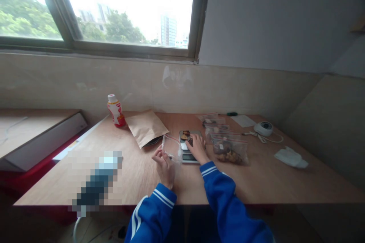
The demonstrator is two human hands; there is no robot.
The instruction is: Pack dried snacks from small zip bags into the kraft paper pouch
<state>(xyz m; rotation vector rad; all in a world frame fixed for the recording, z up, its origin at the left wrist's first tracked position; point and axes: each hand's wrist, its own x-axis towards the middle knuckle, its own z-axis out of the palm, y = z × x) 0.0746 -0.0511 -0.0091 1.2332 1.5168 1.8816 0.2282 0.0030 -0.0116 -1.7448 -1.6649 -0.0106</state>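
Blue sleeves [225, 201] are seen in the head view, reaching onto a pale wooden counter [265, 182] below a window [128, 7]. The hands are held apart but close together. A clear zip bag [172, 149] is pinched upright at its edge by the left hand [164, 168], and its mouth is held just beside a digital kitchen scale [189, 155]. The right hand [197, 149] is extended over the scale, with its fingertips [189, 141] placed by dark food pieces [186, 135] on the weighing plate; whether a piece is gripped cannot be told. Filled zip bags [229, 150] are laid just to the right of the scale, with more bags [212, 119] stacked behind them. A kraft paper envelope [146, 128] lies to the left, and a red-and-white plastic bottle [116, 111] stands near the wall. A white round device [264, 128] with a cord, a sheet of paper [243, 120] and a crumpled white tissue [291, 157] are placed farther right. A pixelated object [95, 178] lies at the near left, too blurred to be identified.
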